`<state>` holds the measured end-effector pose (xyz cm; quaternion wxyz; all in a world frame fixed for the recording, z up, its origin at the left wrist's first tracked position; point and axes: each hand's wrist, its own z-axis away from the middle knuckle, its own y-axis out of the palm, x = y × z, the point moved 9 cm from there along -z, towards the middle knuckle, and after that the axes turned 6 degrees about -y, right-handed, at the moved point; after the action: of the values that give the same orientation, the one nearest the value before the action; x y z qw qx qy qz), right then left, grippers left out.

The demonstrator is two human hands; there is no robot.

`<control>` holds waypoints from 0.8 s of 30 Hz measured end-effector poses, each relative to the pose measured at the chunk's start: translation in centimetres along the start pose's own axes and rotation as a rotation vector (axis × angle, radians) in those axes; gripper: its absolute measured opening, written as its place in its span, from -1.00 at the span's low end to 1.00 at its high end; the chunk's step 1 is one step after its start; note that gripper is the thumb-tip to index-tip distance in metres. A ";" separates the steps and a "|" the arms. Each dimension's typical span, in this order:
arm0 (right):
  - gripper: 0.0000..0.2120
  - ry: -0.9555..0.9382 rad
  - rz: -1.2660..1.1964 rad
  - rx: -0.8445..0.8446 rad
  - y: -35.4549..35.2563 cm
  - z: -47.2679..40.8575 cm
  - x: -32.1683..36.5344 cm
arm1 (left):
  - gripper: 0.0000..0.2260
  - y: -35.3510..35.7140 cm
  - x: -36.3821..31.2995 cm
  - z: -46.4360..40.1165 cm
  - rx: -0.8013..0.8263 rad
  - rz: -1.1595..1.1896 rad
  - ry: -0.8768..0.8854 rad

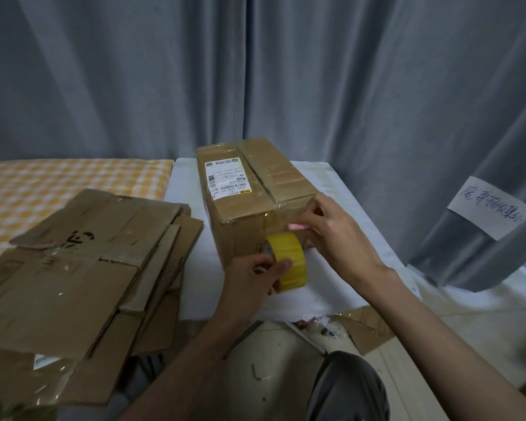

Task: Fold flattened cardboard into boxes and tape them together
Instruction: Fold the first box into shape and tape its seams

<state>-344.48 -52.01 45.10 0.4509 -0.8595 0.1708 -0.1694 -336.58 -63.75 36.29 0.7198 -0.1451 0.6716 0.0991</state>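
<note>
1. The folded cardboard box point(249, 192) stands on the white surface point(186, 189), its long axis running away from the person. Its top flaps are closed, a glossy strip covers the centre seam, and a shipping label point(227, 176) sits on the left flap.

2. The step in hand looks like the end of taping this box: the strip comes over the near top edge and down the near end face, where the yellow tape roll point(287, 259) is held just against the cardboard.

3. The left hand point(255, 281) grasps the roll, thumb across its outer band and fingers curled behind it.

4. The right hand point(340, 235) pinches a small pink object point(298, 227) against the end face just above the roll; it may be a cutter, but it is too small to tell.

5. The next move, by my judgement, calls for severing the tape between roll and box while the left hand keeps it taut, then pressing the loose end flat.

6. To the left, well apart from the box, lies a stack of flattened cardboard point(82, 268), so most of the task seems left to do.

7. Behind hang grey curtains point(255, 71), with a handwritten paper note point(492, 208) pinned at right.
</note>
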 end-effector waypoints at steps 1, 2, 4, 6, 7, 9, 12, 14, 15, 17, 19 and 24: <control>-0.97 0.032 0.039 -0.008 0.0 0.3 -1.1 | -0.75 0.0 0.0 -0.1 0.003 0.003 0.001; -0.98 0.088 0.066 -0.007 0.1 0.7 -2.6 | -0.75 -0.1 0.0 -0.2 0.003 0.006 -0.001; -0.97 0.268 0.068 0.035 1.0 2.3 -6.3 | -0.74 -0.3 0.0 -0.3 0.001 0.014 -0.007; -0.93 0.491 0.006 0.146 3.1 4.9 -9.5 | -0.74 -0.4 0.0 -0.5 0.001 0.015 -0.012; -0.89 0.587 -0.047 0.214 4.6 6.3 -10.5 | -0.74 -0.4 0.0 -0.6 0.003 0.015 -0.015; -0.82 0.732 -0.189 0.294 7.1 9.2 -11.6 | -0.74 -0.4 0.2 -0.7 0.008 0.021 -0.019; -0.83 0.835 -0.231 0.267 8.1 11.1 -12.3 | -0.75 -0.2 0.4 -0.5 0.014 0.009 -0.022; -0.77 0.801 -0.179 0.211 7.2 10.2 -11.7 | -0.75 0.0 0.4 -0.4 0.022 0.004 -0.020; -0.80 0.787 -0.248 0.125 6.4 9.3 -10.9 | -0.75 0.1 0.4 -0.5 0.025 -0.001 -0.019; -0.90 0.836 -0.597 -0.061 5.3 7.2 -9.0 | -0.75 0.3 0.4 -0.5 0.021 -0.021 -0.018; -0.80 0.892 -0.892 -0.002 5.5 5.2 -6.4 | -0.76 0.3 0.3 -0.6 0.018 -0.036 -0.015; -0.83 0.921 -1.137 0.229 6.5 2.9 -2.5 | -0.80 0.2 0.2 -0.5 0.001 -0.033 -0.004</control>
<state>-346.35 -52.32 37.78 0.2633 -0.6047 -0.1476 -0.7371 -337.08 -63.72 36.03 0.7227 -0.1557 0.6677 0.0872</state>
